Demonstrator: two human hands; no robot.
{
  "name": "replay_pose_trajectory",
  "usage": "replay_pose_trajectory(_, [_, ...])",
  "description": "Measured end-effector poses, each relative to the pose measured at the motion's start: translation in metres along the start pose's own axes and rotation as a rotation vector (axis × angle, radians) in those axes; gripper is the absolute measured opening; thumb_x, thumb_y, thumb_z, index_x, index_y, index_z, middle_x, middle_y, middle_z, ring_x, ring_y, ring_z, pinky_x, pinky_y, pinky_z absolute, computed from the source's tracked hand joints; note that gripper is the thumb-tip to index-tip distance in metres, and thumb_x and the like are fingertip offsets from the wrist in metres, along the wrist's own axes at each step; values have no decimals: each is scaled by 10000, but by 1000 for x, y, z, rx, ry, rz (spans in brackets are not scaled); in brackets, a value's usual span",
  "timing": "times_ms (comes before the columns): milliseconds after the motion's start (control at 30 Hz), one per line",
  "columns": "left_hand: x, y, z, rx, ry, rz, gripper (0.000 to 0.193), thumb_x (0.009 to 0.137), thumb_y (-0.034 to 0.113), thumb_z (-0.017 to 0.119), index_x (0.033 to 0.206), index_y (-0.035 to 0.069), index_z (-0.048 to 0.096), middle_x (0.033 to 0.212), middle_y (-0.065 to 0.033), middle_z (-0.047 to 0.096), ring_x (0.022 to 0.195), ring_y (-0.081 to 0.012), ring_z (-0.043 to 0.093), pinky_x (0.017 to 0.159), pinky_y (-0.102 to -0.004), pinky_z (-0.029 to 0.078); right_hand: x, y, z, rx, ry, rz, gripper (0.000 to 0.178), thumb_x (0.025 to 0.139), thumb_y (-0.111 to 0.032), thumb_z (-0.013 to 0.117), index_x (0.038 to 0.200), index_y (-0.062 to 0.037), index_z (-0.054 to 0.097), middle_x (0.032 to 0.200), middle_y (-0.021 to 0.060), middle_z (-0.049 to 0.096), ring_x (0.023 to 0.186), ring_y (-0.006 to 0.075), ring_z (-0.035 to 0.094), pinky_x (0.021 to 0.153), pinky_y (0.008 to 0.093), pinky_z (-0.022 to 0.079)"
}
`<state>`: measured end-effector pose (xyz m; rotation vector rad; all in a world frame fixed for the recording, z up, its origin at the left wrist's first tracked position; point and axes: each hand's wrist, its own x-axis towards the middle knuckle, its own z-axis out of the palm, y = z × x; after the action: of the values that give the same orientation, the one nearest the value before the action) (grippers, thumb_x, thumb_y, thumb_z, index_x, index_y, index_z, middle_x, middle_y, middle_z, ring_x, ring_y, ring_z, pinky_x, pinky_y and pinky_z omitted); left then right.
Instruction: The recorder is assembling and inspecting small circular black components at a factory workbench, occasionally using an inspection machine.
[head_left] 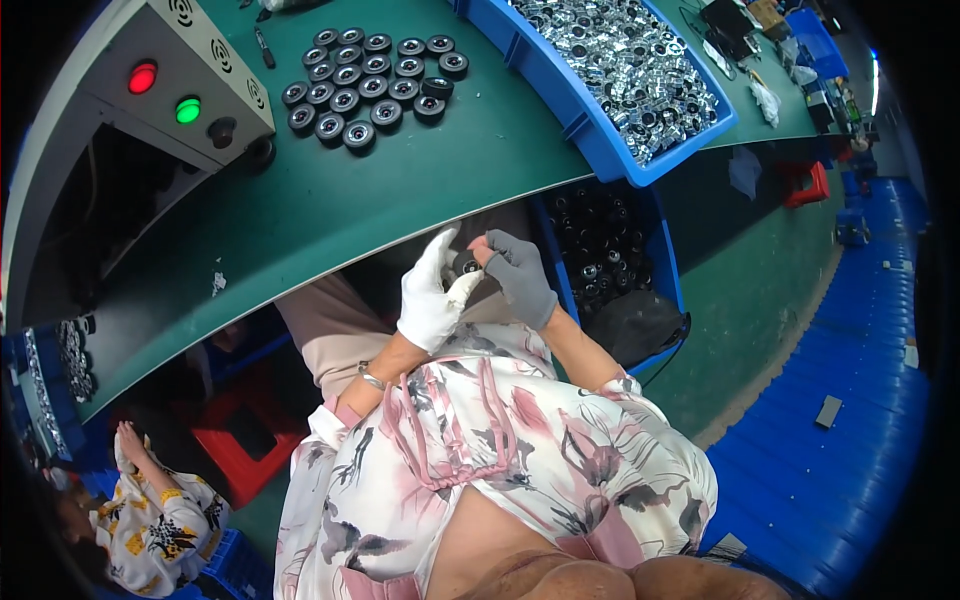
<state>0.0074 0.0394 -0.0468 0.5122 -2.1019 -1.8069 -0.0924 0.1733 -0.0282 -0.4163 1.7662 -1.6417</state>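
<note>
My left hand [432, 292], in a white glove, and my right hand [522, 276], in a grey glove with bare fingertips, meet over my lap in front of the table edge. Between their fingers is a small black wheel [467, 264] with a shiny centre, partly covered by the fingers. Both hands are closed on it. Beyond them, on the green table [480, 140], lies a cluster of black toy-like wheels [345, 101] with silvery hubs, laid flat in loose rows.
A blue bin [610, 150] full of shiny silvery parts stands at the table's right. Below it, a blue crate [664, 255] holds black wheels and a dark cloth [637, 325]. At left stands a grey machine [205, 75] with red and green lights. Another person [160, 520] sits lower left, near a red stool [245, 440].
</note>
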Motion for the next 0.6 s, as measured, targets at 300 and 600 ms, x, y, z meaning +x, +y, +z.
replay_pose_trajectory(300, [1, -5, 1, 6, -129, -57, 707, 749, 27, 792, 1406, 48, 530, 884, -97, 666, 669, -156, 584, 668, -290, 520, 0, 2, -8, -106, -85, -60, 181, 954, -174, 646, 931, 4, 666, 821, -22, 601, 775, 45, 511, 695, 229, 432])
replay_pose_trajectory(600, [6, -29, 16, 0, -189, -91, 667, 806, 44, 797, 1413, 24, 521, 946, -80, 694, 771, -111, 646, 742, -260, 540, -10, 19, -21, -22, 99, -7, 180, 956, -164, 654, 904, 4, 695, 755, -47, 599, 724, 32, 506, 668, 224, 434])
